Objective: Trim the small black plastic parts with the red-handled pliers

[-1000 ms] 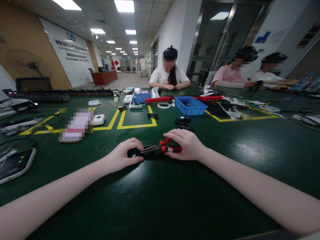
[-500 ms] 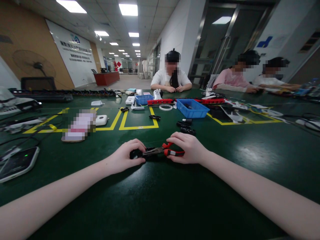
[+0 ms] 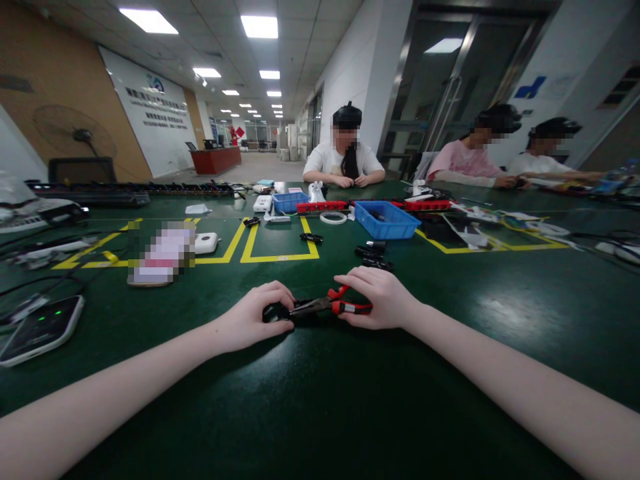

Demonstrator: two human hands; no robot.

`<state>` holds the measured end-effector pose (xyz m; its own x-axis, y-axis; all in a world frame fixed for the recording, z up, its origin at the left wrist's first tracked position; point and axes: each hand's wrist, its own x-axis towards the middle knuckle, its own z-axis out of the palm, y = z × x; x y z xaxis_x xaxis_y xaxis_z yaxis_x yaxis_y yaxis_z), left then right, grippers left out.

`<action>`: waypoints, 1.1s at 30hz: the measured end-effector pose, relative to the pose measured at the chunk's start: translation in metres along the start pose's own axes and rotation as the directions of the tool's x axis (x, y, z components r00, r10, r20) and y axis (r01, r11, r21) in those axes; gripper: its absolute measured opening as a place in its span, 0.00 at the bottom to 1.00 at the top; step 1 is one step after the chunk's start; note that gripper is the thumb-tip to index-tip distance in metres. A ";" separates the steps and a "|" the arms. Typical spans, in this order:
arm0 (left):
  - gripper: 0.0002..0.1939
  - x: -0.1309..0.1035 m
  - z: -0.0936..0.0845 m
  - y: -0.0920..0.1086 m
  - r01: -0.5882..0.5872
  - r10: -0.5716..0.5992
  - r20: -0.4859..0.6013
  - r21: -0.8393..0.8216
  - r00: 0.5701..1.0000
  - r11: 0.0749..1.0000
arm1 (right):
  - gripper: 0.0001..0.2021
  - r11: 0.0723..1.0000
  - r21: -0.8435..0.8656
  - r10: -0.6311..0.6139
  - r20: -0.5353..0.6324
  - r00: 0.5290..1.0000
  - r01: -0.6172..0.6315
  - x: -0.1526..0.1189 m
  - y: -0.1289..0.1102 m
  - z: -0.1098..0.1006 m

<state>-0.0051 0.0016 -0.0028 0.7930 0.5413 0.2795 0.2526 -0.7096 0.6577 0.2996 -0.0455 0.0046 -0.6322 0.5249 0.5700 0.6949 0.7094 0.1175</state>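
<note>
My right hand (image 3: 381,297) is closed round the red-and-black handles of a pair of needle-nose pliers (image 3: 353,307). The jaws point left and reach to a small black part (image 3: 275,312), whose kind I cannot make out. Fingers and thumb of my left hand (image 3: 261,311) are closed on that part, hiding much of it. More dark material shows behind the plier jaws, too unclear to name. Both hands are low over the green table (image 3: 320,393). Beyond my right hand lie several black cylindrical pieces (image 3: 373,253).
Further back stand a blue bin (image 3: 387,223) and a smaller blue bin (image 3: 291,201). A roll of white tape (image 3: 333,218) lies between them. At left are a blurred phone (image 3: 164,257), a white gadget (image 3: 205,243), another phone (image 3: 43,331) and cables. Three people sit across the table.
The whole view has shifted slightly, moving the scene a little right and down. Both hands keep their holds, and the pliers stay at the black part with little visible movement.
</note>
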 end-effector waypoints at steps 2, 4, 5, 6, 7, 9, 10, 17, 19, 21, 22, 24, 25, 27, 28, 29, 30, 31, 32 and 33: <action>0.05 0.000 0.000 -0.001 -0.002 0.002 0.007 0.008 1.000 1.000 | 0.26 1.000 -0.005 -0.003 0.001 1.000 0.003 0.000 -0.001 0.000; 0.05 0.000 -0.001 -0.002 -0.006 0.005 0.017 0.018 1.000 1.000 | 0.26 1.000 -0.006 -0.006 0.004 1.000 0.006 0.001 -0.002 0.000; 0.06 0.000 -0.001 -0.002 -0.007 0.006 0.020 0.024 1.000 1.000 | 0.25 1.000 -0.004 -0.004 0.008 1.000 0.004 0.000 -0.003 0.000; 0.06 0.001 -0.001 -0.002 -0.007 0.007 0.022 0.028 1.000 1.000 | 0.25 1.000 -0.002 0.001 0.014 1.000 -0.001 0.000 -0.004 -0.001; 0.06 0.001 -0.002 -0.002 -0.008 0.007 0.027 0.030 1.000 1.000 | 0.24 1.000 0.001 0.007 0.020 1.000 -0.007 0.000 -0.004 -0.001; 0.06 0.000 -0.002 -0.001 -0.015 0.014 0.032 0.029 0.999 0.999 | 0.24 1.000 0.006 0.012 0.027 1.000 -0.012 0.000 -0.006 -0.001; 0.06 0.000 -0.002 -0.001 -0.019 0.018 0.032 0.027 0.999 0.999 | 0.23 1.000 0.006 0.013 0.027 1.000 -0.013 0.000 -0.006 -0.001; 0.07 0.000 -0.001 -0.003 -0.035 0.033 0.033 0.040 0.999 0.999 | 0.25 1.000 -0.025 0.016 0.010 1.000 -0.015 0.000 -0.003 0.001; 0.07 0.000 0.000 -0.004 -0.042 0.041 0.030 0.048 0.999 0.998 | 0.25 0.999 -0.029 0.023 0.017 1.000 -0.023 -0.001 -0.002 0.001; 0.07 0.000 0.000 -0.006 -0.046 0.045 0.027 0.057 0.999 0.997 | 0.25 0.999 -0.033 0.026 0.020 0.999 -0.025 0.000 -0.001 0.001; 0.07 0.000 0.001 -0.006 -0.044 0.043 0.026 0.064 0.999 0.997 | 0.25 0.999 -0.035 0.024 0.018 1.000 -0.024 0.000 -0.001 0.000; 0.07 0.000 0.001 -0.007 -0.037 0.035 0.027 0.079 0.999 0.996 | 0.24 0.999 -0.039 0.014 0.011 1.000 -0.013 0.001 -0.001 -0.001; 0.07 0.000 0.001 -0.007 -0.034 0.032 0.029 0.085 0.999 0.996 | 0.24 0.999 -0.040 0.008 0.005 1.000 -0.008 0.001 -0.001 -0.001; 0.07 -0.001 0.001 -0.007 -0.033 0.030 0.031 0.091 0.999 0.995 | 0.23 0.999 -0.036 0.001 0.000 1.000 -0.001 0.002 -0.002 -0.002; 0.07 -0.001 0.001 -0.006 -0.035 0.032 0.032 0.091 0.999 0.995 | 0.22 0.999 -0.034 0.001 0.004 1.000 -0.001 0.003 -0.002 -0.002; 0.07 -0.001 0.001 -0.006 -0.038 0.035 0.033 0.091 0.999 0.995 | 0.21 0.999 -0.033 0.004 0.013 1.000 -0.004 0.003 -0.002 -0.002; 0.07 -0.001 0.000 -0.006 -0.042 0.039 0.032 0.092 0.999 0.995 | 0.21 0.999 -0.034 0.007 0.026 1.000 -0.007 0.003 -0.002 -0.002; 0.07 -0.001 0.001 -0.006 -0.047 0.044 0.031 0.093 0.999 0.995 | 0.20 0.999 -0.035 0.010 0.039 0.999 -0.008 0.003 -0.003 -0.002; 0.07 -0.001 0.001 -0.006 -0.051 0.049 0.029 0.094 0.998 0.994 | 0.20 0.999 -0.037 0.011 0.049 0.999 -0.009 0.003 -0.003 -0.001; 0.07 -0.001 0.001 -0.006 -0.055 0.053 0.028 0.094 0.998 0.994 | 0.20 0.999 -0.038 0.010 0.054 0.998 -0.008 0.003 -0.004 -0.001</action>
<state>-0.0068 0.0048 -0.0072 0.8207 0.4900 0.2940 0.2594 -0.7780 0.5723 0.2955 -0.0469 0.0071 -0.6425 0.5567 0.5265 0.7127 0.6866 0.1437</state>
